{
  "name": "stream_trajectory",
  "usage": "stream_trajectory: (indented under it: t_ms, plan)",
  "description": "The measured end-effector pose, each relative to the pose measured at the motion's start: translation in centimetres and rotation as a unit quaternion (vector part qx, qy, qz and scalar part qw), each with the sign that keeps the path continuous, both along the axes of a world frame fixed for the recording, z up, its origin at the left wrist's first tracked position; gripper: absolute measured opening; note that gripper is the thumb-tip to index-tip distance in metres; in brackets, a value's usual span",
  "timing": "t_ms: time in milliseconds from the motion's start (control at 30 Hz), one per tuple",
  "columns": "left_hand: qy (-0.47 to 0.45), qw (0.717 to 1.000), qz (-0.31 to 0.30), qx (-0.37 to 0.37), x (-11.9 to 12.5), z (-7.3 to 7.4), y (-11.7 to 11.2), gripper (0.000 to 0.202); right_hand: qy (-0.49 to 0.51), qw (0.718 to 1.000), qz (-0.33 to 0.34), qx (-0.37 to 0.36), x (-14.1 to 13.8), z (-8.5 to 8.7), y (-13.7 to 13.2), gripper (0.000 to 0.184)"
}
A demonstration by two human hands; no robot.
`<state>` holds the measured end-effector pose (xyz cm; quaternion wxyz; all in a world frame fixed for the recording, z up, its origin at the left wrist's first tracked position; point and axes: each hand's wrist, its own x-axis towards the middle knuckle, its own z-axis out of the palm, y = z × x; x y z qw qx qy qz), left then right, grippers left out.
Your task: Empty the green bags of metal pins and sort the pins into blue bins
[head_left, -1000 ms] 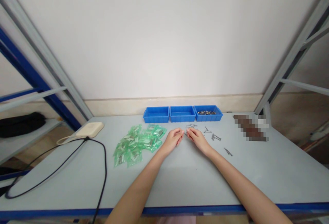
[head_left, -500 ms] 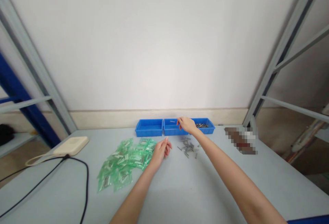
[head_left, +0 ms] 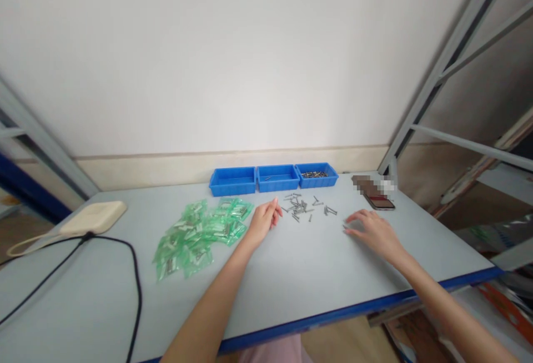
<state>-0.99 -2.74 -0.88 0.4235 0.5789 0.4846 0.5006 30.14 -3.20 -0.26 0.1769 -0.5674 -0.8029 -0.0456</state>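
Observation:
My right hand (head_left: 371, 233) is low over the table on the right, thumb and fingers apart. A small dark bit, perhaps a screw, shows by its fingertips; I cannot tell if they touch it. Several loose metal screws (head_left: 296, 205) lie in a pile between my hands, a few strays nearer the right one. My left hand (head_left: 264, 222) rests on the table with its fingers curled in, between the pile and the green plastic bags (head_left: 195, 257); whether anything is inside it is hidden. The bags hold metal pieces.
Three blue trays stand in a row at the wall: left tray (head_left: 232, 188), middle tray (head_left: 277, 187) with one small screw, right tray (head_left: 317, 183) with many. A phone (head_left: 381, 202) lies right, a white box (head_left: 94, 217) and black cable (head_left: 136, 274) left.
My right hand has moved from over the middle tray to the table on the right, and its fingers have spread. A screw now lies in that tray. My left hand keeps its place.

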Motion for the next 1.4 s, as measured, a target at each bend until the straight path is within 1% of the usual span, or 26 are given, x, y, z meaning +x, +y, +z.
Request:
stream_trajectory:
  t_ms: [67, 133, 200, 300, 367, 467, 567, 633, 700, 767, 833, 867, 933, 967, 1067, 1200, 1300, 1400]
  plan:
    - [0.005, 1.0, 0.001, 0.003, 0.0, 0.0, -0.1, 0.058, 0.006, 1.0, -0.03, 0.003, 0.0, -1.3, -0.5, 0.015]
    - [0.009, 1.0, 0.003, 0.004, -0.2, 0.0, -0.1, 0.058, 0.015, 0.999, -0.045, 0.025, -0.7, -2.0, -0.9, 0.018]
    - [0.014, 1.0, 0.004, 0.004, -0.3, -0.1, -0.2, 0.058, 0.012, 0.997, -0.049, 0.054, -1.5, -2.3, -1.3, 0.02]
    - [0.021, 1.0, 0.009, 0.009, -0.4, -0.3, -0.2, 0.058, -0.025, 0.996, -0.041, 0.08, -2.7, -2.2, -1.5, 0.021]
    - [0.023, 1.0, 0.013, 0.01, -0.5, -0.3, -0.2, 0.058, -0.068, 0.993, -0.02, 0.092, -3.3, -1.9, -1.2, 0.021]
    - [0.022, 1.0, 0.014, 0.001, -0.6, -0.2, -0.2, 0.058, -0.129, 0.985, 0.039, 0.11, -4.1, -1.3, 0.0, 0.023]
    - [0.021, 1.0, 0.016, -0.003, -0.7, 0.0, -0.3, 0.059, -0.148, 0.978, 0.083, 0.12, -4.7, -0.9, 1.3, 0.024]
    - [0.024, 1.0, 0.016, 0.0, -0.6, 0.2, -0.4, 0.06, -0.125, 0.979, 0.102, 0.125, -5.4, -0.6, 1.9, 0.024]
    - [0.019, 1.0, -0.004, 0.002, -0.3, 0.4, -0.6, 0.058, -0.068, 0.981, 0.122, 0.132, -6.6, -0.1, 2.0, 0.023]
    - [0.004, 0.998, -0.055, -0.001, 0.1, 0.6, -0.9, 0.056, 0.005, 0.979, 0.149, 0.136, -8.5, 0.5, 1.8, 0.023]
    - [-0.004, 0.994, -0.106, -0.004, 0.4, 0.7, -1.2, 0.052, 0.055, 0.969, 0.198, 0.133, -10.9, 1.0, 1.7, 0.023]
    - [-0.003, 0.993, -0.118, -0.003, 0.5, 0.7, -1.3, 0.051, 0.066, 0.962, 0.228, 0.132, -12.1, 1.2, 1.7, 0.024]
    - [0.003, 0.994, -0.113, 0.001, 0.4, 0.7, -1.4, 0.047, 0.079, 0.949, 0.276, 0.131, -14.1, 1.4, 1.9, 0.024]
    - [0.006, 0.995, -0.102, 0.004, 0.3, 0.7, -1.4, 0.047, 0.091, 0.945, 0.286, 0.132, -14.8, 1.3, 2.0, 0.023]
    - [0.012, 0.997, -0.082, 0.004, -0.1, 0.7, -1.2, 0.047, 0.146, 0.941, 0.279, 0.126, -15.6, 0.9, 2.4, 0.022]
    - [0.001, 0.997, -0.081, -0.008, 0.2, 0.7, -1.0, 0.048, 0.179, 0.94, 0.27, 0.104, -14.8, 0.6, 2.5, 0.021]
    - [-0.012, 0.997, -0.079, -0.019, 0.5, 0.5, -0.9, 0.048, 0.216, 0.944, 0.237, 0.078, -14.5, 0.5, 2.5, 0.019]
    - [-0.023, 0.996, -0.084, -0.033, 0.4, 0.2, -0.8, 0.049, 0.243, 0.947, 0.207, 0.035, -14.8, 0.4, 2.7, 0.021]
